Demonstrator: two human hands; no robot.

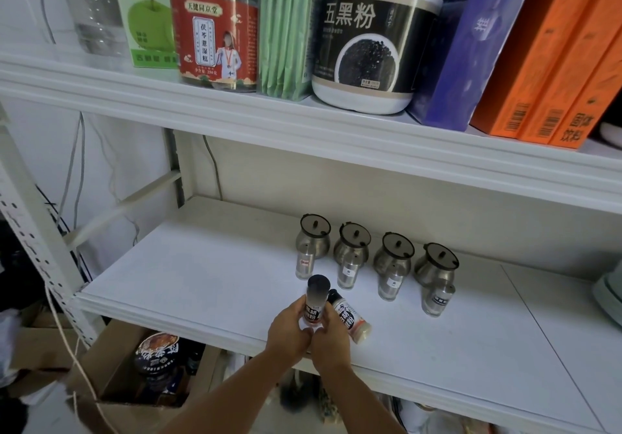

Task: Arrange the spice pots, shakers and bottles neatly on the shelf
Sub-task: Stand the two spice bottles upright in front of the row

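Observation:
On the white middle shelf (202, 275) stand several steel spice pots (313, 236) with dark lids in a back row. Right in front of them is a row of small steel shakers (390, 282). My left hand (289, 329) and my right hand (331, 339) both grip a black-capped pepper bottle (315, 300), held upright at the shelf's front edge. Just behind my right hand a second black-labelled bottle (351, 319) leans to the right on the shelf; whether my right hand touches it is unclear.
The upper shelf (303, 114) carries jars, a green carton, a black-and-white tub (370, 46) and orange boxes (555, 56). A cardboard box (111, 359) with a bowl sits below left. A pale appliance (609, 295) pokes in at the right edge.

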